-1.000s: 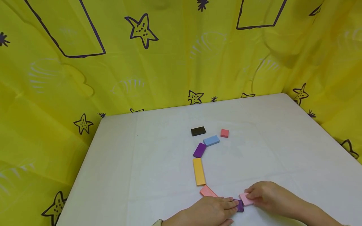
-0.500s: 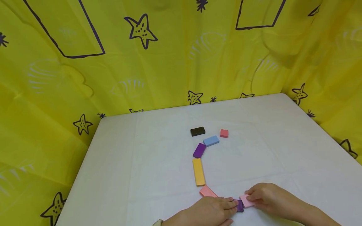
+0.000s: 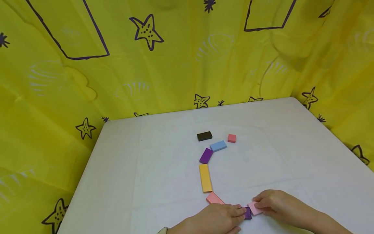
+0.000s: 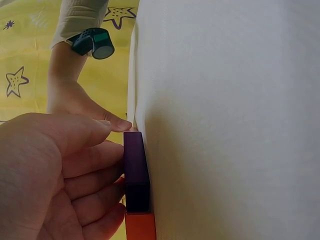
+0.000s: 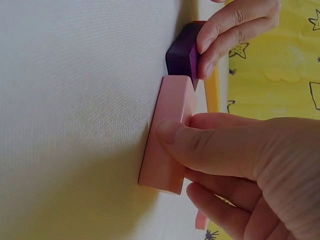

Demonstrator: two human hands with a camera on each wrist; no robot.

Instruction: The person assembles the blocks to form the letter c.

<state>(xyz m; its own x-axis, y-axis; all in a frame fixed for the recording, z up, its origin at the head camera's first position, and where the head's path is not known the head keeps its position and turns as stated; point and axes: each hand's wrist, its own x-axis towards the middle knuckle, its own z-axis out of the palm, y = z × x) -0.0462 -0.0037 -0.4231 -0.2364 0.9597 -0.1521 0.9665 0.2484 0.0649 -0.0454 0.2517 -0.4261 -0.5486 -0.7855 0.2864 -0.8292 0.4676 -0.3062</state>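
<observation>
My right hand pinches a pale pink block, with the thumb on its near side. The block lies flat on the white table, its end right at the corner of a dark purple block. My left hand rests its fairly straight fingertips on top of that purple block, thumb held apart. In the left wrist view an orange-red block butts against the purple one; in the head view the left hand hides it. A salmon block shows just beyond the left hand.
A curved row runs away from the salmon block: a yellow block, a purple block and a light blue block. A black block and a small red block lie behind. A yellow patterned curtain borders the table.
My right hand and the pink block have shifted very slightly toward me. The left hand stays on the purple block and the other blocks have not moved.
</observation>
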